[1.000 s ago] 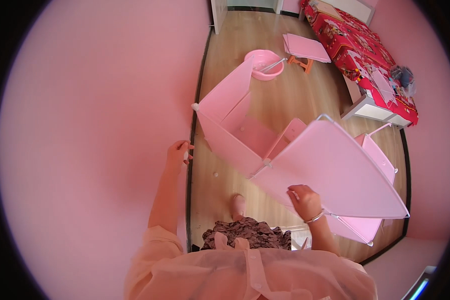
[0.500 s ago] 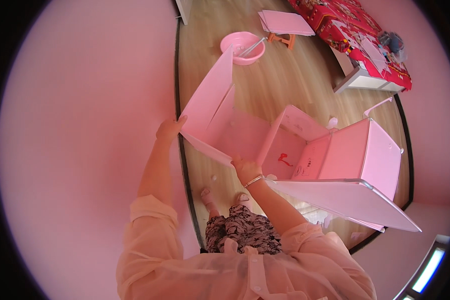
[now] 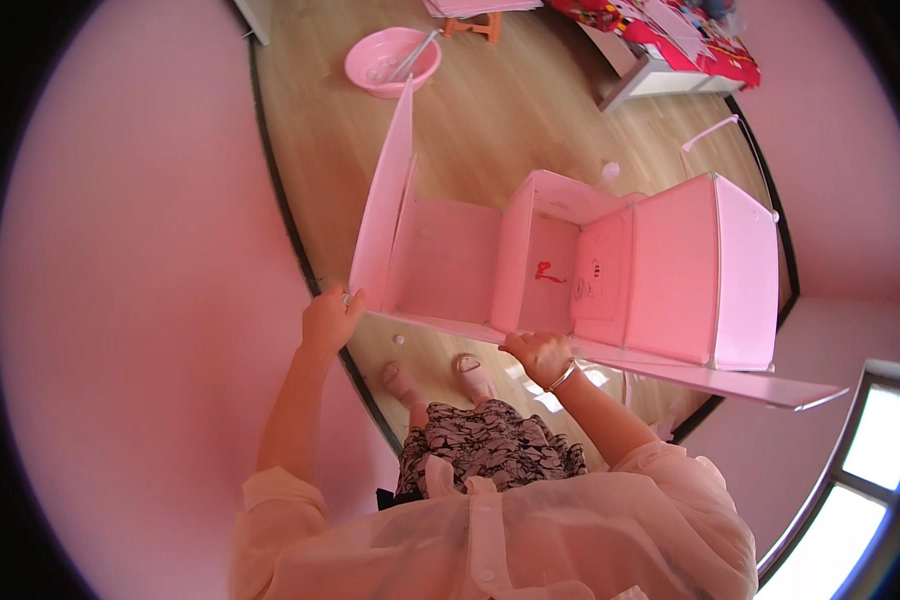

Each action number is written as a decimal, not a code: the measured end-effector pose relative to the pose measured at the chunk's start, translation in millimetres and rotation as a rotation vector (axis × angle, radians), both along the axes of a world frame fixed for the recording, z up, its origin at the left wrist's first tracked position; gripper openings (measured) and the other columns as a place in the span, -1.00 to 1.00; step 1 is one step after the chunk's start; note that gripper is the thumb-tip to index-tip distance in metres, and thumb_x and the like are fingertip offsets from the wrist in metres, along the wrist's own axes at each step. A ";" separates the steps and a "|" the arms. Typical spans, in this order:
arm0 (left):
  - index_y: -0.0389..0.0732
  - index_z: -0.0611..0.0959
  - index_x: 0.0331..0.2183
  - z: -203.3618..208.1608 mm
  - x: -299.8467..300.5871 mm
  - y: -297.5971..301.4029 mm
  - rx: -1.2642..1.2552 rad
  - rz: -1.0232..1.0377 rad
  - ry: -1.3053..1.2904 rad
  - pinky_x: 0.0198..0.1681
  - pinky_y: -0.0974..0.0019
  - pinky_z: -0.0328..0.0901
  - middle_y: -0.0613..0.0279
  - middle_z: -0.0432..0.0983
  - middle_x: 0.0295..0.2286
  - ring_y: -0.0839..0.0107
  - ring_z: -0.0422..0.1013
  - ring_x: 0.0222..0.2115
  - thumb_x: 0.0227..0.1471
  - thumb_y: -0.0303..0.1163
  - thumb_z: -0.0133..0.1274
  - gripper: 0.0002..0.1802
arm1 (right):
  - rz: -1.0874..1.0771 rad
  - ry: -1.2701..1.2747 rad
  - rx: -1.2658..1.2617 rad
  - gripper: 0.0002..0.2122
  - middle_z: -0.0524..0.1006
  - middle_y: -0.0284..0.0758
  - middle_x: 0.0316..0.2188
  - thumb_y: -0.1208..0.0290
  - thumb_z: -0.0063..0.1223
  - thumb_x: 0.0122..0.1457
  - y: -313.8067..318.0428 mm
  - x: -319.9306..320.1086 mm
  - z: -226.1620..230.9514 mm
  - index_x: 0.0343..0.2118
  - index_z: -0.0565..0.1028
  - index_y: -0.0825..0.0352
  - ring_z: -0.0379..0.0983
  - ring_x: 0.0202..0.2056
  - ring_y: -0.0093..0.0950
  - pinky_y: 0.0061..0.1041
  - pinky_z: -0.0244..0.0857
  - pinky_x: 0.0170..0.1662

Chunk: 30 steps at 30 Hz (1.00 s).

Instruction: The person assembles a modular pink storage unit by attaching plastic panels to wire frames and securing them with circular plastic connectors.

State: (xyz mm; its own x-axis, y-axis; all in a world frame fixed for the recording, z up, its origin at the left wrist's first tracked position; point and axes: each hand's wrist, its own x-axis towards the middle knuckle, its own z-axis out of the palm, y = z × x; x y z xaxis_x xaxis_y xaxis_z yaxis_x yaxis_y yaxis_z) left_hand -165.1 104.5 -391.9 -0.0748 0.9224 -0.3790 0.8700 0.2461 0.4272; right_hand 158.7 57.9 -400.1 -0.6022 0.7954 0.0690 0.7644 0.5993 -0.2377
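Observation:
A pink panel storage cabinet [image 3: 660, 270] with metal-edged frames stands partly assembled in front of me. At its left end, my left hand [image 3: 332, 318] is closed on the lower corner of an upright pink panel [image 3: 378, 210]. Along the near edge, my right hand [image 3: 540, 357], with a bracelet at the wrist, has its fingers bent over the rim of the cabinet. One compartment shows a red printed figure [image 3: 548, 272] on its inside wall. A long panel [image 3: 730, 383] sticks out past the right end on the near side.
A pink basin [image 3: 393, 62] holding thin rods sits on the wooden floor. Beyond it are an orange stool [image 3: 473, 27] with stacked pink panels on it, and a bed [image 3: 675, 70] with red covers. The pink wall [image 3: 160, 280] is close on my left.
The cabinet has turned, so the long near-side panel now appears nearly edge-on. The left upright panel looks narrower. My right hand has shifted right along the rim. The view has moved too.

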 end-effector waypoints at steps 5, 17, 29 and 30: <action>-0.32 0.42 -0.57 -37.7 28.7 -24.2 -0.032 -0.056 -0.062 -0.50 0.15 0.24 -0.03 0.40 -0.67 0.08 0.36 -0.57 -0.11 -0.02 -0.19 -0.52 | -0.102 -0.188 0.031 -0.84 0.33 -0.46 -0.79 0.24 -0.07 -0.08 -26.1 23.8 -20.0 -0.64 0.32 0.17 0.33 -0.71 -0.54 -0.56 0.19 -0.64; -0.45 0.37 -0.43 -109.2 156.8 -128.4 -0.136 -0.434 -0.304 -0.49 0.16 0.29 -0.09 0.42 -0.59 0.08 0.40 -0.54 -0.08 0.03 -0.23 -0.40 | -0.233 -0.462 0.019 -0.86 0.36 -0.47 -0.69 0.28 -0.01 -0.19 -107.9 169.9 -78.2 -0.63 0.32 0.19 0.37 -0.54 -0.49 -0.48 0.24 -0.49; -0.49 0.35 -0.35 -150.6 224.5 -170.2 -0.228 -0.584 -0.433 -0.39 0.15 0.28 -0.19 0.40 -0.50 0.03 0.37 -0.44 -0.07 0.10 -0.30 -0.31 | -1.526 -0.223 -0.072 -0.60 0.32 0.00 -0.20 0.28 -0.25 0.03 -168.8 139.7 -99.0 -0.04 0.14 0.26 0.22 -0.14 -0.10 -0.22 0.07 -0.12; -0.50 0.37 -0.40 -150.9 224.8 -171.2 -0.154 -0.598 -0.448 -0.44 0.15 0.29 -0.16 0.42 -0.56 0.03 0.39 -0.49 -0.06 0.11 -0.33 -0.29 | -1.754 0.154 -0.242 -0.55 0.35 0.05 -0.25 0.22 -0.26 0.05 -164.6 122.0 -92.1 0.00 0.06 0.29 0.26 -0.20 -0.03 -0.21 0.10 -0.14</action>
State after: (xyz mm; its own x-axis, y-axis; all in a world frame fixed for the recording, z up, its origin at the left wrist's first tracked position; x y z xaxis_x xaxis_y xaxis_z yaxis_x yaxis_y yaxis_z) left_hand 59.8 -66.7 -542.8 0.6123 0.6915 -0.3833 0.6253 -0.1269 0.7700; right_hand 280.7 -106.6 -492.2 0.8841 0.4363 -0.1671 0.3722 -0.8739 -0.3127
